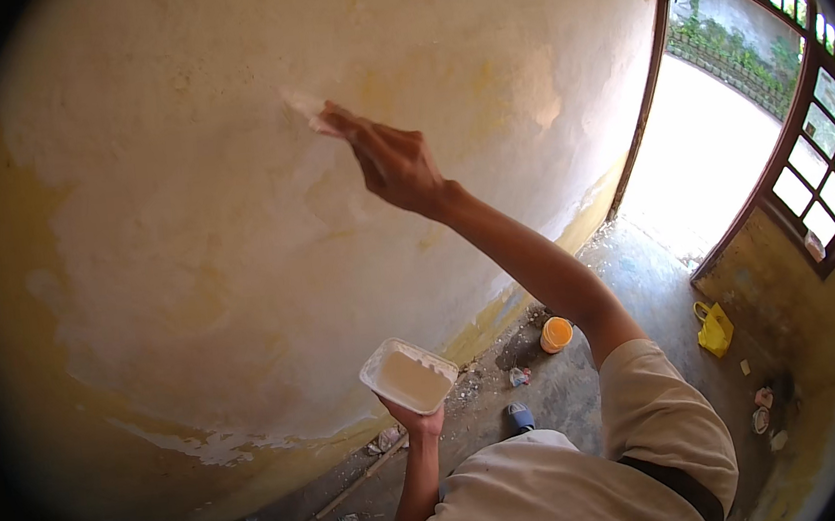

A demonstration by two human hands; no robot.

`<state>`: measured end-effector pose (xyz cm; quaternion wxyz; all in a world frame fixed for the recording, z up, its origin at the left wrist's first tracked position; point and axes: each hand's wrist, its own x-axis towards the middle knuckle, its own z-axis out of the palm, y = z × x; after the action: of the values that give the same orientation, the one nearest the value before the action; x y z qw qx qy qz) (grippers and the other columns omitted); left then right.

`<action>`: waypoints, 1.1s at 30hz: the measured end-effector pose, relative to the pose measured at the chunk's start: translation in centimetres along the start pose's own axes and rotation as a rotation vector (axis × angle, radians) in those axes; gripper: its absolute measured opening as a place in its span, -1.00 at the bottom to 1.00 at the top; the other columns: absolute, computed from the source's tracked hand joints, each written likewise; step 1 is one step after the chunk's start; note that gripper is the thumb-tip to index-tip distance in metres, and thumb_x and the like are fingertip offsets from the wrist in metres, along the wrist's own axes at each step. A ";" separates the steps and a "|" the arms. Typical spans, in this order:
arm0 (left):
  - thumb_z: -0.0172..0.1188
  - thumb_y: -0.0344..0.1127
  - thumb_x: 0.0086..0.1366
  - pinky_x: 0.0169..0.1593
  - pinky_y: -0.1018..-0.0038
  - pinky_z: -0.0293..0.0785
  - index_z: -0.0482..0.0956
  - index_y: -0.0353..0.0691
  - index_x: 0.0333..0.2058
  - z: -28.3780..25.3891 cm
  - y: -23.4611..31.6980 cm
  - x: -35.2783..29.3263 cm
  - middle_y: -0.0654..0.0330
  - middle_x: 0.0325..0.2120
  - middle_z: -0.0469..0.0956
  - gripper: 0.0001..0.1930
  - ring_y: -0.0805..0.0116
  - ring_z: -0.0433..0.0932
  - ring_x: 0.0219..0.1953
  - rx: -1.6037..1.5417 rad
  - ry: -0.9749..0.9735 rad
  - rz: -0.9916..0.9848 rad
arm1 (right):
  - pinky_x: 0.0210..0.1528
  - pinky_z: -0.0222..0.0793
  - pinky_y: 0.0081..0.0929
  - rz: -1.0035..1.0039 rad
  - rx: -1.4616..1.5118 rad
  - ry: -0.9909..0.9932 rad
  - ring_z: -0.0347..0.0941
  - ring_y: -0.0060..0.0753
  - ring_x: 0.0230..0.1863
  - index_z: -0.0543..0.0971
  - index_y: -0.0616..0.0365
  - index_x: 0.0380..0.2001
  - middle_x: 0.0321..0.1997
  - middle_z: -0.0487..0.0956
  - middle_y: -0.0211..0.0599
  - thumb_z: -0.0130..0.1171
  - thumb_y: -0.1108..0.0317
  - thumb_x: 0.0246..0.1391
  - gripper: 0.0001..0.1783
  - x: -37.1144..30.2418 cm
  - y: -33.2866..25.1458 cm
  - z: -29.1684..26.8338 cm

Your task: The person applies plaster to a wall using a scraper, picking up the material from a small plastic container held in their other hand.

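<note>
My left hand (416, 418) holds up a white rectangular plastic tub (377, 383) from below, fingers around its underside. Inside the tub lies smooth off-white paste (412, 380). My right arm is stretched up to the wall (233, 228), and the fingers of my right hand (396, 162) are closed on a pale flat tool (304, 109). Its far end is at the wall surface; blur hides its exact shape. The wall is yellow with broad whitish patches spread over its middle.
An orange bucket (556, 334) stands on the grey floor near the wall's foot. Farther right are a yellow bag (715, 328) and scattered scraps. A long thin pole (349, 490) lies along the wall. Bright daylight comes through the open doorway (707, 132) beside a paned window (820, 156).
</note>
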<state>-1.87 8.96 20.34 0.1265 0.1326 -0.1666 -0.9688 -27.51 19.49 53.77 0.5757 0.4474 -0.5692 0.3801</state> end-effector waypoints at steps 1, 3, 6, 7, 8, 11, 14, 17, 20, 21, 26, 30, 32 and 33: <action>-0.05 0.33 0.50 0.32 0.13 0.42 0.51 0.12 0.23 0.3 0.0 -0.2 0.40 0.14 0.57 -0.43 0.29 0.53 0.21 -0.005 0.000 0.001 | -0.17 0.74 -0.32 -0.009 -0.046 0.117 0.73 -0.11 0.00 0.54 0.16 0.24 0.11 0.70 -0.10 0.18 0.67 0.19 -0.47 0.6 1.9 -1.6; -0.04 0.34 0.49 0.33 0.11 0.41 0.51 0.12 0.25 -0.6 0.1 0.0 0.40 0.15 0.58 -0.42 0.27 0.53 0.21 -0.019 -0.018 0.003 | -0.02 0.64 -0.23 0.323 -0.174 0.277 0.70 0.07 0.01 0.57 0.21 0.17 0.03 0.72 0.00 0.07 0.55 0.38 -0.66 2.0 5.5 -4.5; -0.03 0.35 0.49 0.35 0.07 0.39 0.51 0.12 0.26 -0.4 -0.3 -0.2 0.40 0.16 0.59 -0.40 0.25 0.53 0.22 -0.017 -0.021 0.019 | -0.17 0.53 -0.10 0.575 -0.301 0.441 0.68 0.11 -0.18 0.59 0.13 0.11 -0.13 0.73 0.03 0.00 0.38 0.47 -0.73 3.7 13.0 -8.4; -0.03 0.34 0.48 0.36 0.06 0.39 0.52 0.12 0.26 -0.1 -0.5 -0.2 0.40 0.16 0.59 -0.40 0.25 0.52 0.24 -0.010 0.001 0.051 | -0.18 0.53 -0.09 0.635 -0.304 0.409 0.68 0.11 -0.19 0.59 0.10 0.11 -0.15 0.74 0.01 0.00 0.38 0.46 -0.72 4.1 13.8 -8.3; -0.03 0.34 0.48 0.36 0.06 0.39 0.52 0.12 0.26 0.1 -0.5 -0.4 0.40 0.16 0.59 -0.40 0.25 0.52 0.24 -0.010 0.001 0.061 | -0.20 0.52 -0.08 0.694 -0.304 0.376 0.68 0.12 -0.21 0.59 0.07 0.12 -0.18 0.74 -0.01 0.00 0.37 0.46 -0.72 4.3 14.3 -8.1; -0.04 0.34 0.49 0.38 0.05 0.36 0.51 0.12 0.27 0.6 -0.8 -0.7 0.41 0.17 0.58 -0.40 0.26 0.50 0.26 -0.035 0.016 0.068 | -0.28 0.53 -0.06 0.462 -0.362 0.383 0.69 0.12 -0.28 0.59 -0.01 0.12 -0.21 0.74 -0.05 0.09 0.53 0.33 -0.65 3.4 12.2 -3.9; -0.07 0.31 0.52 0.32 0.15 0.42 0.49 0.12 0.26 1.1 -1.0 -1.3 0.40 0.14 0.57 -0.44 0.29 0.52 0.22 -0.047 0.033 0.106 | -0.26 0.62 -0.20 0.401 -0.219 0.259 0.71 0.07 -0.16 0.58 -0.01 0.19 -0.02 0.73 -0.06 0.18 0.62 0.20 -0.50 1.8 5.9 -0.6; -0.07 0.31 0.52 0.33 0.15 0.42 0.48 0.11 0.27 1.1 -0.8 -1.1 0.40 0.15 0.56 -0.43 0.28 0.51 0.23 -0.001 0.014 0.119 | -0.10 0.72 -0.26 0.194 -0.159 0.152 0.69 -0.10 0.08 0.59 0.01 0.17 0.13 0.70 -0.18 0.19 0.73 0.04 -0.38 -0.2 1.2 1.6; -0.08 0.33 0.52 0.33 0.16 0.42 0.48 0.11 0.27 0.5 -0.3 -1.2 0.40 0.15 0.56 -0.42 0.27 0.51 0.23 0.008 0.003 0.094 | -0.06 0.74 -0.26 0.066 -0.084 0.068 0.68 -0.11 0.12 0.62 -0.01 0.15 0.15 0.69 -0.20 0.16 0.77 0.02 -0.37 -0.9 0.8 0.5; -0.08 0.33 0.52 0.32 0.16 0.42 0.48 0.11 0.26 1.0 -0.3 -1.4 0.40 0.14 0.56 -0.42 0.28 0.52 0.22 0.009 0.014 0.103 | -0.05 0.75 -0.25 -0.024 -0.039 0.038 0.68 -0.09 0.13 0.63 -0.01 0.14 0.16 0.69 -0.20 0.15 0.78 0.02 -0.37 -0.3 1.8 -0.7; -0.07 0.34 0.51 0.30 0.16 0.45 0.51 0.10 0.24 1.4 -0.8 -1.0 0.39 0.11 0.59 -0.42 0.28 0.54 0.19 -0.007 0.041 0.092 | -0.03 0.71 -0.23 0.086 -0.336 0.191 0.58 0.03 0.25 0.59 -0.02 0.25 0.25 0.62 -0.08 0.15 0.66 0.17 -0.41 3.2 5.5 -0.7; -0.08 0.32 0.51 0.38 0.08 0.36 0.50 0.12 0.28 -1.4 -0.3 -0.2 0.39 0.18 0.57 -0.42 0.25 0.51 0.26 -0.014 -0.047 0.064 | -0.16 0.73 -0.30 -0.025 -0.246 -0.111 0.63 -0.04 0.20 0.52 -0.11 0.35 0.33 0.57 -0.11 0.21 0.64 0.11 -0.28 -2.0 -0.1 4.1; -0.08 0.32 0.51 0.38 0.08 0.36 0.50 0.13 0.27 -1.9 -0.5 0.1 0.39 0.17 0.58 -0.42 0.25 0.51 0.26 -0.027 -0.047 0.048 | -0.09 0.75 -0.30 -0.068 -0.044 -0.177 0.66 -0.17 0.16 0.57 -0.05 0.28 0.24 0.65 -0.23 0.21 0.66 0.14 -0.37 -3.8 -2.5 3.3; -0.08 0.32 0.51 0.37 0.08 0.37 0.50 0.12 0.27 -2.2 -0.3 0.2 0.39 0.17 0.58 -0.42 0.25 0.51 0.25 -0.023 -0.051 0.035 | -0.06 0.74 -0.31 -0.003 0.039 -0.175 0.68 -0.17 0.14 0.60 -0.03 0.24 0.21 0.67 -0.23 0.21 0.67 0.15 -0.41 -4.4 -2.8 2.5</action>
<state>-1.42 8.55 18.18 0.1408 0.1034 -0.1610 -0.9714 -25.94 16.58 49.04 0.5155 0.4910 -0.6092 0.3494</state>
